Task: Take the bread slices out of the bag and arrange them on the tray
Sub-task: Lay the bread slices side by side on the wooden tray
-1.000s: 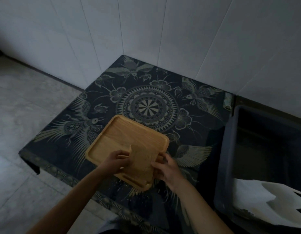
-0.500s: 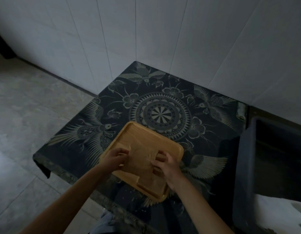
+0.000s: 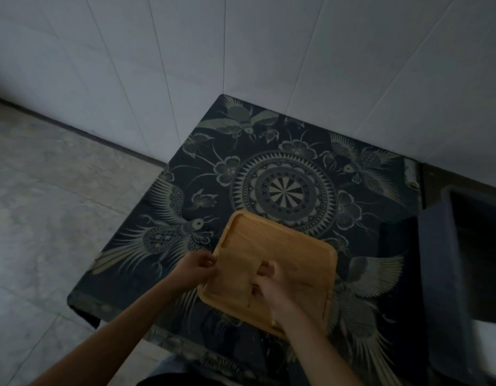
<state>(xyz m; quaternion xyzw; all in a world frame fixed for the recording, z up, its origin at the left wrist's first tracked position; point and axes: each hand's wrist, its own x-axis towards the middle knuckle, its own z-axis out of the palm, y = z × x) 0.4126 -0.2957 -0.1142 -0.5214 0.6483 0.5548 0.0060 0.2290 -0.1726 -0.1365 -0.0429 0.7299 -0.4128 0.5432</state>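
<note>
both hands, left hand (image 3: 198, 267) & right hand (image 3: 265, 285), pinch flat bread slice (image 3: 235, 274) over rounded-square wood tray (image 3: 291, 246).

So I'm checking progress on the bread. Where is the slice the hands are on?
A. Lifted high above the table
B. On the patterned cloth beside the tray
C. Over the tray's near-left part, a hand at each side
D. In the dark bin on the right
C: the bread slice lies over the near-left part of the wooden tray, with the left hand at its left edge and the right hand at its right.
</note>
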